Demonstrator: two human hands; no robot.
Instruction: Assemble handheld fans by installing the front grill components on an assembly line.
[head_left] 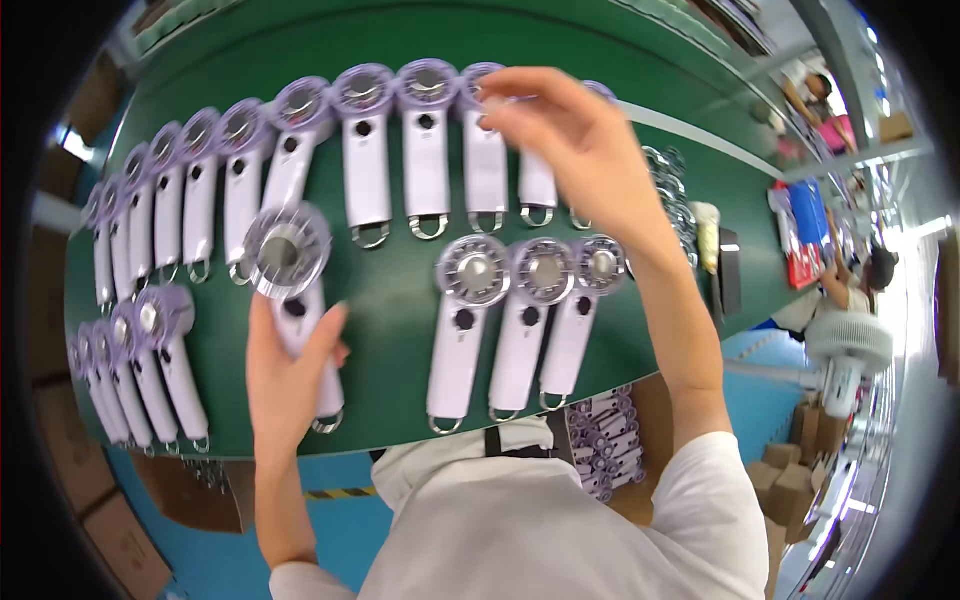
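Observation:
My left hand (pixel 282 375) is wrapped round the white handle of a handheld fan (pixel 288 252), its lilac round head tipped up and a metal loop at its lower end. My right hand (pixel 575 135) reaches over the back row, fingers curved and apart, blurred near the head of another handheld fan (pixel 485 165). I see nothing held in it. Part of that row is hidden behind the hand and forearm. Three more fans, among them a middle one (pixel 518 345), lie in front of my right forearm.
Several fans, such as one end fan (pixel 178 385), lie at the left of the green table (pixel 385 340). Metal rings (pixel 672 190) are heaped at the right, beside a yellowish roll (pixel 706 235) and a dark block (pixel 730 272). A carton of fans (pixel 606 440) stands below the edge.

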